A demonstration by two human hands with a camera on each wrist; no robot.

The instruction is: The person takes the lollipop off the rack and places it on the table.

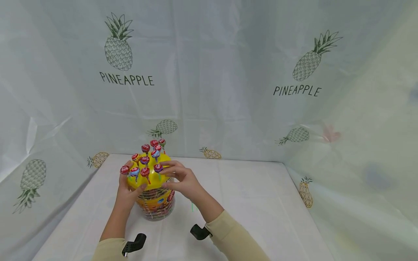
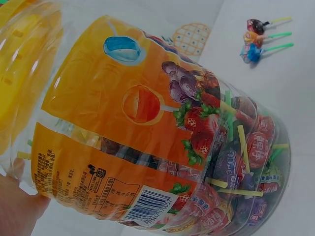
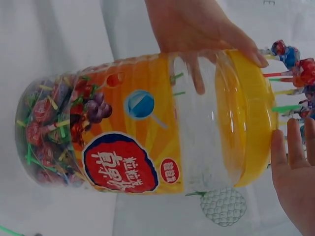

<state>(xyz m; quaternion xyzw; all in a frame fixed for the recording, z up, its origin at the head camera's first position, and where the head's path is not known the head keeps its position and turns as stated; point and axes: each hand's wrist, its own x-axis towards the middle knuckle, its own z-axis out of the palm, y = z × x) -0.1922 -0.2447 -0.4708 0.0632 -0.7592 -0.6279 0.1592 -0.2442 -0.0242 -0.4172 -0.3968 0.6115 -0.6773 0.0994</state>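
A clear plastic jar (image 1: 156,208) with an orange label (image 3: 162,142) stands on the table, with wrapped lollipops (image 3: 47,128) in its lower part. Several lollipops (image 1: 145,172) stick up from its yellow lid (image 3: 253,118). My left hand (image 1: 128,195) grips the jar by its upper left side, thumb on the lid's edge. On the other side, my right hand (image 1: 184,179) has its fingers extended at a purple-wrapped lollipop (image 1: 158,168) on the lid, thumb apart and lower, by the rim. Its fingertips (image 3: 294,135) are among the sticks, partly hidden.
Loose lollipops (image 2: 252,42) lie on the white table (image 1: 241,210) beside the jar; their green sticks (image 1: 192,206) show below my right forearm. A pale curtain (image 1: 212,72) with pineapple prints hangs behind the table.
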